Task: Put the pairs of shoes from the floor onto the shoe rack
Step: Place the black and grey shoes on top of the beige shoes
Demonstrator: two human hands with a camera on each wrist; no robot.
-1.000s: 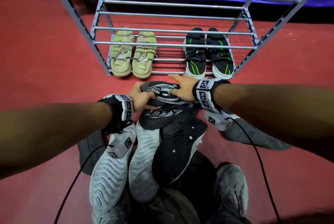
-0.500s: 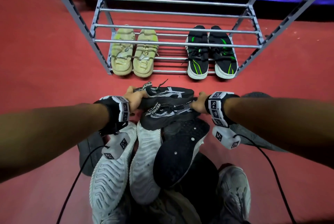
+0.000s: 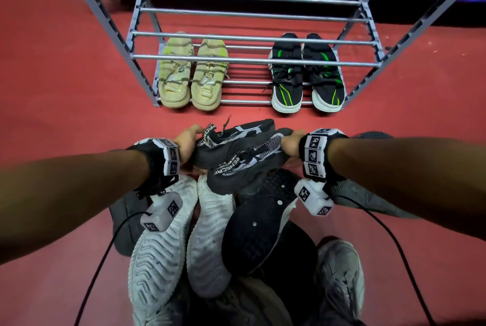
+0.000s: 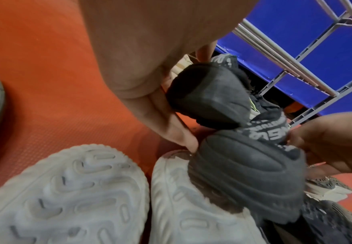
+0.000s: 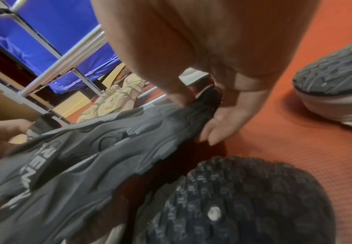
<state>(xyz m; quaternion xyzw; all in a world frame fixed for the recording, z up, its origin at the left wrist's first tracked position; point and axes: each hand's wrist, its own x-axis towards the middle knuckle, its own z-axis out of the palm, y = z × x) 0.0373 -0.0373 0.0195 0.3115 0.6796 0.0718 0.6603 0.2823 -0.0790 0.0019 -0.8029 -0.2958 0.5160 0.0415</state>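
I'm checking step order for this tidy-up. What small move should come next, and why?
Probably carry the black-and-white pair forward to the gap on the rack's bottom shelf. The left hand and right hand grip its two ends, and the beige pair and black-green pair leave the middle free.

An indoor room set up for shoe storage: a red textured floor mat (image 3: 52, 89), a grey metal-barred shoe rack (image 3: 236, 60) standing against a blue padded backing (image 4: 317, 49), and sneakers heaped on the floor (image 3: 210, 233).
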